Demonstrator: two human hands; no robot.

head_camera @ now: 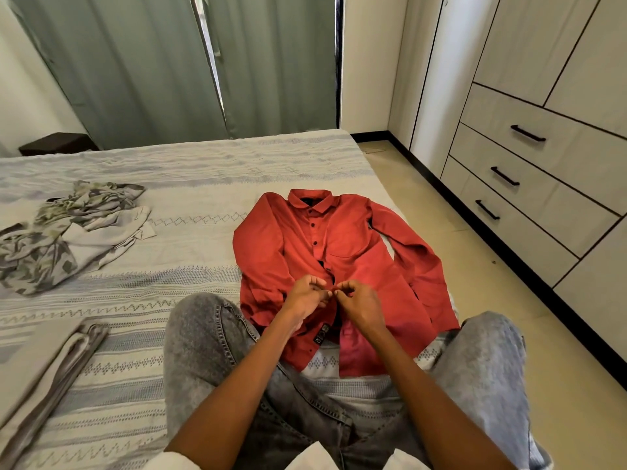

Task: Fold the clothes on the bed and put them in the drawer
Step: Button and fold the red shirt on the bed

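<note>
- The red shirt (339, 252) lies flat, front up, on the bed (190, 184) near its right edge, collar away from the person.
- The left hand (307, 298) and right hand (358, 301) each pinch the shirt's front placket (fingers curled, fingertips almost touching).
- A crumpled patterned pile (68, 232) lies well apart to the left.
- Closed drawers (529, 171) stand on the right.

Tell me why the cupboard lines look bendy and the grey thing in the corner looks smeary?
In the head view, the wide-angle lens bows straight edges near the frame's sides, so the wardrobe drawers lean and curve; the folded grey garment at lower left looks streaked and soft, while the red shirt in the middle stays sharp under even daylight.
</note>
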